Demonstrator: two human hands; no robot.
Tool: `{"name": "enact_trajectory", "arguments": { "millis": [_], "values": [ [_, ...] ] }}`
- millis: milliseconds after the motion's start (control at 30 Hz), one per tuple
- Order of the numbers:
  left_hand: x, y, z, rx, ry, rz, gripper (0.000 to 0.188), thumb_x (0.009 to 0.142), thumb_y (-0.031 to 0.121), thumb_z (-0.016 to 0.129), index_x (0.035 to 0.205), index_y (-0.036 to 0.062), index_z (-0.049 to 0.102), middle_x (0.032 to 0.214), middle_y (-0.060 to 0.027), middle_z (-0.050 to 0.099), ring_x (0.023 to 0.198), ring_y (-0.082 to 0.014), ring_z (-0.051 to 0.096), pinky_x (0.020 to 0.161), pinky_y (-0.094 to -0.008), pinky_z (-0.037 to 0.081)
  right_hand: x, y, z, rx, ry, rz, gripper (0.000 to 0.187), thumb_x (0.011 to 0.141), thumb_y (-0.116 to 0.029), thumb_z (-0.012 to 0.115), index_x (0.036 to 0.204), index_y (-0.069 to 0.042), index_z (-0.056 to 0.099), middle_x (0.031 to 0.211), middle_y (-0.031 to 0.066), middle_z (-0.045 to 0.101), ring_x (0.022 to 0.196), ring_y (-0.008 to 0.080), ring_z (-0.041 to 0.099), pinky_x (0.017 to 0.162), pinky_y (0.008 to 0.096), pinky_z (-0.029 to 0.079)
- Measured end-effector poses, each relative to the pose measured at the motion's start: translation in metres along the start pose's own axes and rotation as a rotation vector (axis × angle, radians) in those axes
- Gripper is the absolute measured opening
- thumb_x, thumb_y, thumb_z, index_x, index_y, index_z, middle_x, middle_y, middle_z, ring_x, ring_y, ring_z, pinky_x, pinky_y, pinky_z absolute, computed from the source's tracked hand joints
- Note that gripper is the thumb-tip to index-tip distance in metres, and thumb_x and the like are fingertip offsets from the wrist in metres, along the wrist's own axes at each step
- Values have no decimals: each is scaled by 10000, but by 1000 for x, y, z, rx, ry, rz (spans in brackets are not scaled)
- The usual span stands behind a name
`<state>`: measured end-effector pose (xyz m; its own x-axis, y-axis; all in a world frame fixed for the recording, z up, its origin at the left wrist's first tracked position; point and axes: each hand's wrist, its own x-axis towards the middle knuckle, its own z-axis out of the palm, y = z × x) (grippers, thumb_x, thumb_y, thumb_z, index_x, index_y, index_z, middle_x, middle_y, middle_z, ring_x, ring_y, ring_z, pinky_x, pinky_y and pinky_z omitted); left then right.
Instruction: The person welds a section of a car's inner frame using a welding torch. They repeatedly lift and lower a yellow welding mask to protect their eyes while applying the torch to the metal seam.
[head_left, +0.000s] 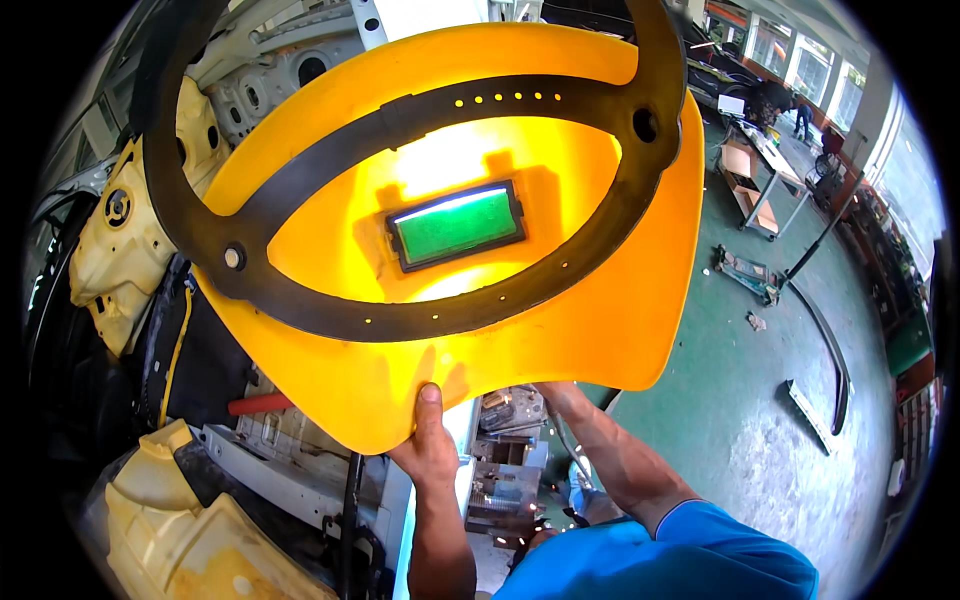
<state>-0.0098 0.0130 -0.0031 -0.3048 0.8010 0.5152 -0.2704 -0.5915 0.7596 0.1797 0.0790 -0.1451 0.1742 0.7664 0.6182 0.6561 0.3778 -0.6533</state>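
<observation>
A yellow welding mask (pixel 600 360) with a dark headband (pixel 420 322) and a green viewing window (pixel 460 228) fills the middle of the head view, its inner side facing me. My left hand (pixel 428 440) grips its lower edge, thumb on the inside and fingers hidden behind. My right hand (pixel 562 394) reaches behind the mask; only its wrist side shows, so its fingers and anything in them are hidden. A grey cable (pixel 566 438) hangs down beside that wrist. Bright light glows through the mask, and small sparks fall below it.
At left is an opened vehicle body with cream moulded parts (pixel 180 510), a metal rail (pixel 270 470) and a red tube (pixel 258 403). On the green floor lie a jack (pixel 748 274), a curved black strip (pixel 832 345) and a metal strip (pixel 808 416). A trolley (pixel 765 165) stands beyond.
</observation>
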Motion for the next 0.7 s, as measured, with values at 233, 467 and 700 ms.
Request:
{"name": "enact_trajectory", "arguments": {
  "millis": [233,467,700],
  "values": [
    [0,-1,-6,65,-16,10,587,903,-19,589,1443,18,362,1382,-162,502,1259,-294,525,1072,-423,439,0,3,1,5,-10,14,491,862,-344,705,1258,-88,570,1106,189,660,1040,359,630,883,436,503],
    [-3,-4,-3,-1,62,24,575,895,-21,590,1427,-15,372,1353,-163,514,1211,-296,545,1032,-409,457,-4,6,-7,-3,-37,70,491,846,-338,713,1238,-77,574,1051,204,673,997,377,644,848,443,510],
    [8,14,-23,-53,172,20,509,892,24,620,1367,-39,446,1327,-174,536,1183,-302,556,997,-406,484,6,-15,-42,174,-53,326,493,786,-326,728,1159,-43,572,856,239,674,851,444,652,756,486,499]
  ]
}}
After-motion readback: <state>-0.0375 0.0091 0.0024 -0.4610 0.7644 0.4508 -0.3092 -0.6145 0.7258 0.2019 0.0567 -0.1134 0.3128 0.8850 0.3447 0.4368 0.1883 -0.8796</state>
